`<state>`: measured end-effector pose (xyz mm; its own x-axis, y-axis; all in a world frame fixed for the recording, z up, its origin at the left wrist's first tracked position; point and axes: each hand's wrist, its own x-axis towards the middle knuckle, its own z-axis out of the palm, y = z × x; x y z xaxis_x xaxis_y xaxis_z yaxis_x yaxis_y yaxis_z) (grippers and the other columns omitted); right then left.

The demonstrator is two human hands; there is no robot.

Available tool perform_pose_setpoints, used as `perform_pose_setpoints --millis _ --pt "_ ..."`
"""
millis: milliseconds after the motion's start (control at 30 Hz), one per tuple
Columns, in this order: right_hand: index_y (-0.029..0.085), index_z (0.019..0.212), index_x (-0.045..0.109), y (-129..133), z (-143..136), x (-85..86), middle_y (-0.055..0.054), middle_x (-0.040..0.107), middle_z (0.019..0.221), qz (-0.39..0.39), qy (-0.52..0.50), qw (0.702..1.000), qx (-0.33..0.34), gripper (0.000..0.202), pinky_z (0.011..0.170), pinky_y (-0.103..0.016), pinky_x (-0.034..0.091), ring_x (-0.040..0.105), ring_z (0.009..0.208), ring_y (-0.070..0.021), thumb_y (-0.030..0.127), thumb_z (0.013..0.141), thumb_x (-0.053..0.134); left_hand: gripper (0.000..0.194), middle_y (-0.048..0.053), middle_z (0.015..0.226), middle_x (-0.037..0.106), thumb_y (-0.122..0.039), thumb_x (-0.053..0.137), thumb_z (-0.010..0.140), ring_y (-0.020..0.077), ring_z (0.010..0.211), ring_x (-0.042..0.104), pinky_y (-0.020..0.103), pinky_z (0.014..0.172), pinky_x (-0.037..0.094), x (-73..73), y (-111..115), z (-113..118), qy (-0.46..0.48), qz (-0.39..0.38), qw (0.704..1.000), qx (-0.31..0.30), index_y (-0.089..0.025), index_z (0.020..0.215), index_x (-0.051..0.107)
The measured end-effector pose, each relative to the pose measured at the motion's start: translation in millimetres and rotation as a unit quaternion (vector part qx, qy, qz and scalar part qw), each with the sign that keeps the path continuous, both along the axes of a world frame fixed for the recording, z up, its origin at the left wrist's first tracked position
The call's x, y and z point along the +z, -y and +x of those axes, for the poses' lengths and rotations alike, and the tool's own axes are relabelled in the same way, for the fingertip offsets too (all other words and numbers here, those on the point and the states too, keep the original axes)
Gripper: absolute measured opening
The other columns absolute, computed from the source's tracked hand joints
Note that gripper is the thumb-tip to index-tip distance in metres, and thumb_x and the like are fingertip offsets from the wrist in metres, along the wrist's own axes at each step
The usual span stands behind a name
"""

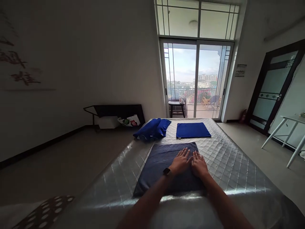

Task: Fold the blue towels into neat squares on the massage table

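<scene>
A dark grey-blue towel (157, 162) lies spread on a plastic-covered quilted mattress (228, 162). My left hand (180, 162) rests flat on the towel, right of its middle, with fingers stretched forward and a dark watch on the wrist. Close beside it, my right hand (199, 163) lies flat near the towel's right edge, fingers also extended. The two thumbs are near each other. Beyond the towel, a bright blue cloth (193, 130) is laid flat. To its left sits a crumpled heap of blue cloths (153, 128).
Sliding glass doors (196, 79) stand behind the mattress, with a stool (176, 106) by them. A dark bench frame (114, 110) and a white box (107, 122) are at the left wall. On the right are a white-legged table (292, 119) and a door (274, 89).
</scene>
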<state>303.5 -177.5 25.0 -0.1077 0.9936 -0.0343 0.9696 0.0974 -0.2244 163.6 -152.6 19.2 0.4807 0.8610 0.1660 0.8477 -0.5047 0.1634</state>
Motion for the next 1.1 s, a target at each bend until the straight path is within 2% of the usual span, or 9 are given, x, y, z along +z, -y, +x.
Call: perform_pose_setpoints --millis 67,167,267,400,467,567,833,1000,1100 --pt "0.006 0.158 0.025 -1 1 -2.2 -0.014 0.023 0.164 0.004 0.013 1.000 0.010 0.060 0.124 -0.040 0.013 0.013 0.155 -0.0200 0.025 0.101 0.023 0.061 0.018 0.159 0.037 -0.046 0.023 0.106 0.0268 0.151 0.028 0.050 0.123 0.027 -3.7 -11 14 -0.004 -0.006 1.000 0.010 -0.010 0.153 0.039" --pt "0.007 0.158 0.025 -2 1 -4.4 -0.013 0.024 0.164 0.004 0.022 1.000 0.005 0.060 0.124 -0.039 0.012 0.014 0.155 -0.0194 0.027 0.102 0.021 0.066 0.015 0.160 0.036 -0.051 0.023 0.105 0.0262 0.151 0.028 0.043 0.123 0.027 -13.1 -12 4 -0.012 -0.018 0.999 0.041 -0.010 0.153 0.039" --pt "0.007 0.158 0.024 -2 0 -2.7 -0.012 0.023 0.165 0.002 0.013 1.000 -0.007 0.062 0.124 -0.039 0.012 0.014 0.155 -0.0191 0.034 0.103 0.020 0.069 0.014 0.163 0.030 -0.054 0.022 0.104 0.0276 0.152 0.023 0.042 0.124 0.024 -17.0 -5 -34 -0.014 -0.023 0.997 0.077 -0.009 0.154 0.037" --pt "0.007 0.159 0.022 -1 -2 -0.5 -0.011 0.020 0.166 -0.008 0.021 1.000 -0.013 0.063 0.124 -0.038 0.010 0.012 0.155 -0.0179 0.035 0.103 0.019 0.075 0.024 0.161 0.028 -0.054 0.021 0.103 0.0346 0.152 0.022 0.053 0.122 0.023 -17.9 -1 -110 -0.010 -0.042 0.986 0.161 0.001 0.153 0.033" --pt "0.008 0.159 0.019 -2 -2 -0.3 -0.010 0.017 0.167 -0.023 0.037 0.999 -0.016 0.064 0.124 -0.040 0.009 0.011 0.155 -0.0178 0.036 0.102 0.017 0.077 0.025 0.161 0.028 -0.055 0.021 0.102 0.0340 0.151 0.025 0.052 0.122 0.023 -21.7 0 -144 -0.010 -0.044 0.976 0.211 0.002 0.153 0.032" --pt "0.008 0.159 0.020 -9 1 3.8 -0.012 0.018 0.166 -0.045 0.076 0.996 -0.006 0.065 0.124 -0.042 0.008 0.012 0.155 -0.0192 0.038 0.102 0.018 0.079 0.022 0.161 0.029 -0.057 0.022 0.100 0.0298 0.151 0.026 0.047 0.123 0.023 -30.5 0 -172 -0.006 -0.037 0.969 0.245 -0.001 0.155 0.030" --pt "0.007 0.158 0.025 -64 -6 27.8 -0.013 0.024 0.165 0.004 0.094 0.996 0.007 0.062 0.123 -0.039 0.013 0.017 0.154 -0.0181 0.032 0.102 0.020 0.086 0.021 0.163 0.027 -0.064 0.020 0.098 0.0288 0.152 0.026 0.045 0.124 0.021 -34.8 4 -168 0.003 -0.050 0.966 0.255 -0.001 0.156 0.028" --pt "0.003 0.158 0.021 -92 -9 9.0 -0.014 0.021 0.165 -0.010 0.058 0.998 -0.006 0.064 0.123 -0.035 0.014 0.014 0.155 -0.0185 0.037 0.103 0.019 0.096 0.027 0.156 0.037 -0.073 0.021 0.094 0.0391 0.147 0.034 0.057 0.120 0.025 -20.6 -8 -170 0.004 -0.044 0.961 0.272 0.003 0.152 0.035" --pt "0.003 0.158 0.020 -95 -7 -2.7 -0.014 0.020 0.166 -0.004 0.041 0.999 -0.014 0.065 0.124 -0.036 0.012 0.012 0.155 -0.0184 0.038 0.103 0.019 0.091 0.026 0.156 0.039 -0.069 0.017 0.097 0.0389 0.148 0.032 0.055 0.121 0.024 -5.3 -32 -134 -0.001 -0.025 0.977 0.211 0.002 0.149 0.041"
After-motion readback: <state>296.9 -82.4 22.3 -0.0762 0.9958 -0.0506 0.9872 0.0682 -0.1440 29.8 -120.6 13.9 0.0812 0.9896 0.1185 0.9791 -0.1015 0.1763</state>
